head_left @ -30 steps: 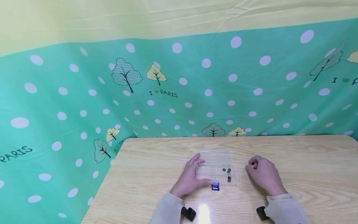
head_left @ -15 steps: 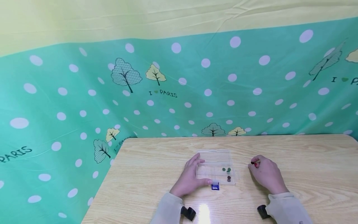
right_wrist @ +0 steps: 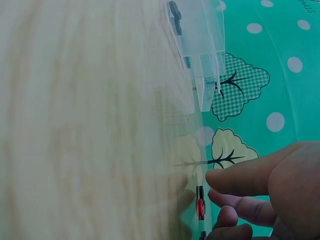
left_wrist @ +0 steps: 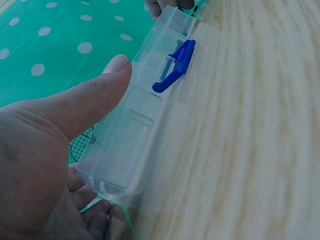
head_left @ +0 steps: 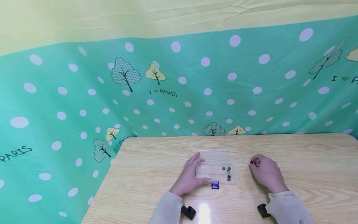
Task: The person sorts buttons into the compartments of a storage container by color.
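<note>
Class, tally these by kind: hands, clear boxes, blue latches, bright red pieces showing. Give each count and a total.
Hands: 2, left hand and right hand
Clear box: 1
Blue latch: 1
Bright red piece showing: 1
Total: 5

Right hand (head_left: 265, 173) now slightly farther from the clear plastic box (head_left: 214, 156), a red disc (head_left: 255, 164) and a dark disc (head_left: 252, 162) showing more plainly at its fingertips (right_wrist: 220, 181)

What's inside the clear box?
Toward the right of the box lie small green pieces and, nearer the person, dark pieces. The left hand covers part of its left edge in the head view, so anything there is hidden from that view.
</note>
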